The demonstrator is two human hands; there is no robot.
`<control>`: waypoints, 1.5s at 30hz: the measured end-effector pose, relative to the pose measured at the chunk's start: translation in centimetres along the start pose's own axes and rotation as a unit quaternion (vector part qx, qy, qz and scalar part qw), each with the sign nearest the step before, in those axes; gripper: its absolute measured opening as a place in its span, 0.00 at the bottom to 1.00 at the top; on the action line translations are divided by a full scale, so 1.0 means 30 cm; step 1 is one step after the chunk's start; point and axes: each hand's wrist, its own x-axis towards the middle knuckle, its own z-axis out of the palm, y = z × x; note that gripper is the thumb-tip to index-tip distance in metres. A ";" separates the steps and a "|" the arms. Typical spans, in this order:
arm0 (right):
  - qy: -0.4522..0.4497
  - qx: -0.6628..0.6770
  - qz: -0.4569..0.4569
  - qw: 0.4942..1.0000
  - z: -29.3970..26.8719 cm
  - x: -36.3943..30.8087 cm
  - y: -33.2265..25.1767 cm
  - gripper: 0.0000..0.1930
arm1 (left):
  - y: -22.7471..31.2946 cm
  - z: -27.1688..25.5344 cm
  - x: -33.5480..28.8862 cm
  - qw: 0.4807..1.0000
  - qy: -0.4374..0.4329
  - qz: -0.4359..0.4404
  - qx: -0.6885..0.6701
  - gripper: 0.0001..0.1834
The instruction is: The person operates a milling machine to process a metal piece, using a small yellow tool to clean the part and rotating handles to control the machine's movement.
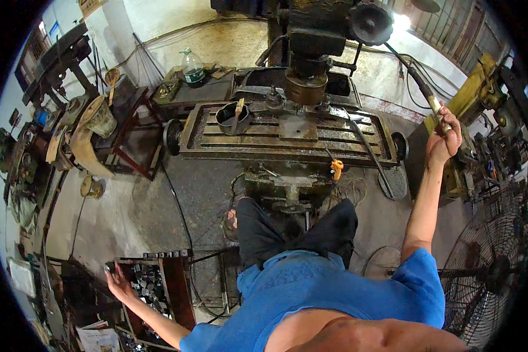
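Note:
My right hand point(444, 139), raised at the right, is wrapped round the light-coloured grip of a long lever point(419, 79) that runs to the machine head point(317, 35). Out to the lower left, my left hand point(120, 284) pinches a small dark metal block point(110, 267) at its fingertips. Close beside that hand lies a bin point(176, 287) holding many small metal blocks point(149, 284). In front of me is the slotted machine table point(205, 141), with a flat plate point(297, 127) under the spindle point(306, 82).
A dark pot point(232, 126) with a brush stands on the table's left part. A long bar point(372, 152) slants off its right side. A caged fan point(493, 270) stands close at my right. Cables point(179, 205) cross the floor. A large plastic bottle point(192, 67) stands behind.

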 end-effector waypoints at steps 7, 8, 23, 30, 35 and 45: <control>0.025 -0.019 0.016 0.999 0.034 0.063 -0.038 0.10 | -0.206 0.443 0.158 0.994 -0.066 -0.083 -0.034 0.12; 0.017 -0.016 0.018 1.000 0.037 0.079 -0.022 0.10 | -0.262 0.432 0.212 0.989 -0.106 -0.093 -0.034 0.12; -0.057 -0.344 -0.151 0.925 0.114 0.453 -0.185 0.18 | -0.643 0.643 0.266 0.977 -0.090 -0.191 -0.003 0.15; -0.222 -0.208 0.458 0.835 -0.020 -0.574 0.109 0.14 | -0.605 0.519 0.321 0.982 -0.103 -0.147 -0.057 0.15; -0.144 -0.164 0.660 0.719 -0.010 -1.016 0.395 0.13 | -0.491 0.548 0.256 0.988 -0.077 -0.121 -0.064 0.17; -0.035 -0.030 0.545 0.837 0.144 -0.922 0.303 0.18 | -0.540 0.420 0.258 0.985 -0.070 -0.153 -0.039 0.18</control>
